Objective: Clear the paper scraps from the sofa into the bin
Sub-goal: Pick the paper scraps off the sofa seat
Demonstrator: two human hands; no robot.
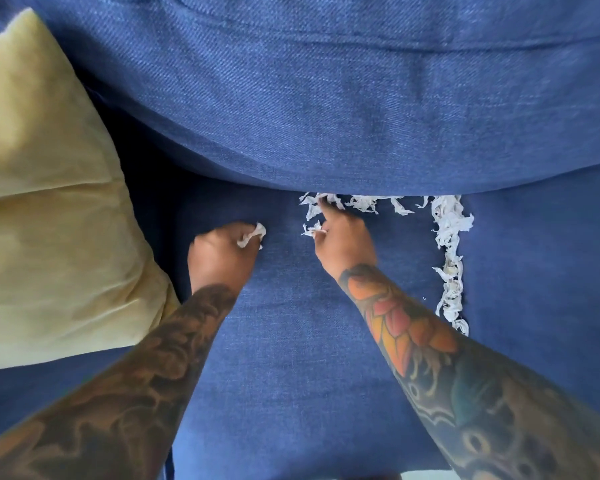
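Two hands are engaged on the sofa (291,358). Collected paper is clenched in the left hand (222,252), presumably for binning. Scraps (447,237) at 1 o'clock are pinched by the right hand (343,242). No bin is seen.

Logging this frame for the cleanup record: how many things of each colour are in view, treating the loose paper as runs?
Blue: 2, the sofa seat and back cushion
Yellow: 1, the pillow
White: 3, the wad in the left hand, the run along the back by the right hand, the run along the seam
Total: 6
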